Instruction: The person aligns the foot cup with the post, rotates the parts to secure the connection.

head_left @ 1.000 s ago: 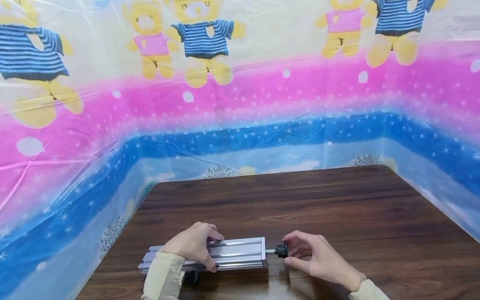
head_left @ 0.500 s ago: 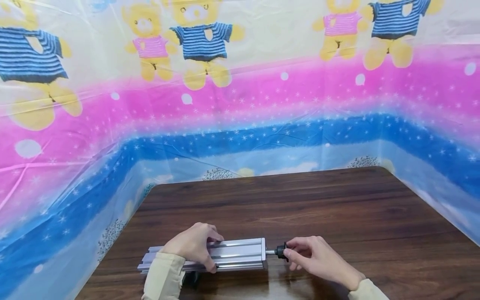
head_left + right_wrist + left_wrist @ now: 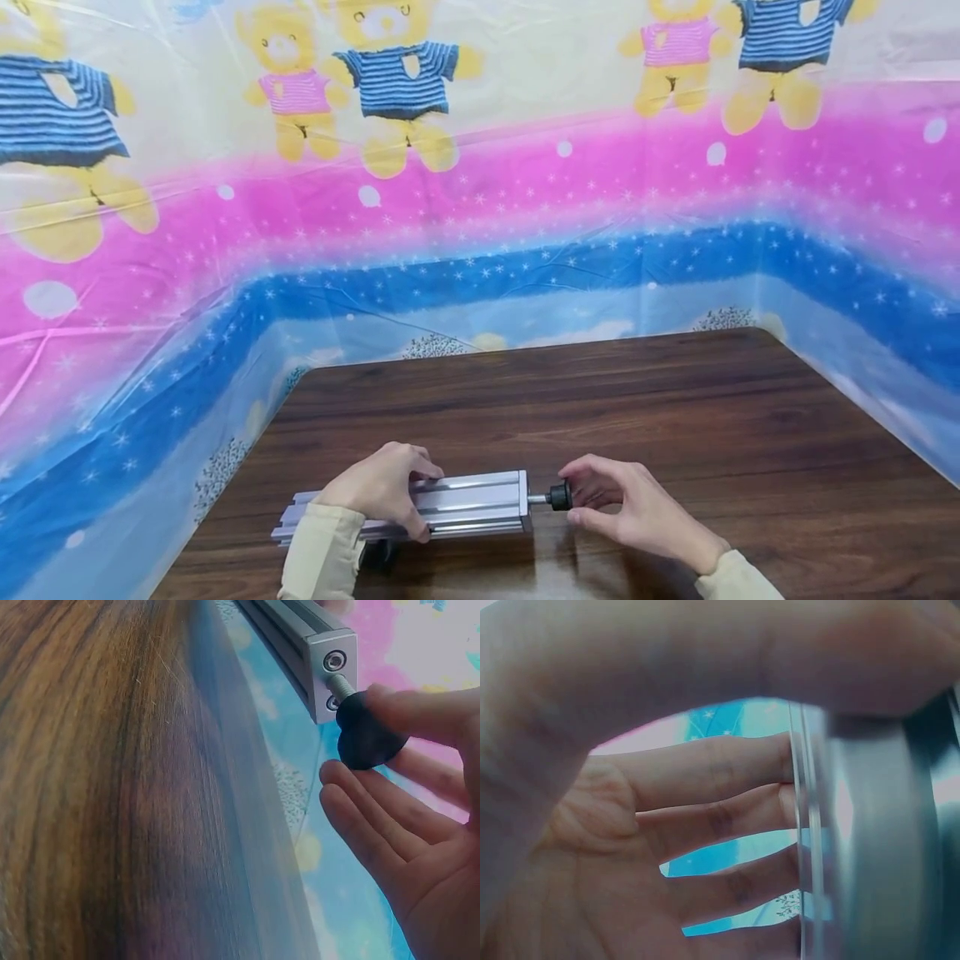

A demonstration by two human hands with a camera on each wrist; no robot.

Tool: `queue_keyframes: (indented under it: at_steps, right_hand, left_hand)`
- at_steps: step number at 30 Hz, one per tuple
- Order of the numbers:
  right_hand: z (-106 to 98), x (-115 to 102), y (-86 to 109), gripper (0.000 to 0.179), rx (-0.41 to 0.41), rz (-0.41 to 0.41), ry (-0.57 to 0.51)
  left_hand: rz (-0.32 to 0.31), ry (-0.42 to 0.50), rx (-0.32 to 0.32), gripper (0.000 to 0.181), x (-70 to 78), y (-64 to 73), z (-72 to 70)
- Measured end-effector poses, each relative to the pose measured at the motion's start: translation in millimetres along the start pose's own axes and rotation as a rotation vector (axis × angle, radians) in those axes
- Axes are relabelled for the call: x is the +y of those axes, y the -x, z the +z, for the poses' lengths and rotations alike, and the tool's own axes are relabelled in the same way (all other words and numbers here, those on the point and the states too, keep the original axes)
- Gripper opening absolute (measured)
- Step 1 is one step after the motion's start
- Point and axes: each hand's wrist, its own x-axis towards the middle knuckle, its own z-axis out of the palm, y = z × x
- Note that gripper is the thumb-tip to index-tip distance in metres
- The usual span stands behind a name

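My left hand (image 3: 382, 487) grips a silver aluminium extrusion (image 3: 472, 500) from above, thumb on the near side and fingers on the far side. In the left wrist view the extrusion (image 3: 877, 840) spans the gap between thumb and fingertips. A threaded stud (image 3: 537, 499) sticks out of its right end plate and carries a black knob (image 3: 560, 497). Thumb and fingers of my right hand (image 3: 645, 517) are around that knob. The right wrist view shows the lobed knob (image 3: 367, 735) against the thumb, beside the end plate (image 3: 334, 671) with its screws.
A dark wood-grain table (image 3: 570, 400) lies under the work. Another black part (image 3: 377, 552) shows beneath the extrusion, near the left sleeve (image 3: 322, 546). A bear-print curtain (image 3: 450, 200) hangs around the table's back and sides.
The right thumb and fingers closed in and turned at the knob half a second ago, then spread back around it. The left hand and extrusion stay nearly still.
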Motion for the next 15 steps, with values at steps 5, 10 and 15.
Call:
queue_keyframes:
  at_steps: [5,10,15]
  right_hand:
    - [-1.1,-2.7,-1.0,0.028,-0.014,0.068,0.014]
    - [-0.6,-1.9,-2.7,0.030,-0.056,0.159,-0.018]
    - [1.1,-3.3,-2.3,0.031,-0.052,0.172,-0.003]
  left_hand:
    - [0.010,0.006,0.000,0.063,-0.5,-0.2,0.8]
    - [0.005,0.008,-0.002,0.063,0.2,0.1,1.1]
    - [-0.008,0.002,-0.005,0.064,0.7,1.4,1.0]
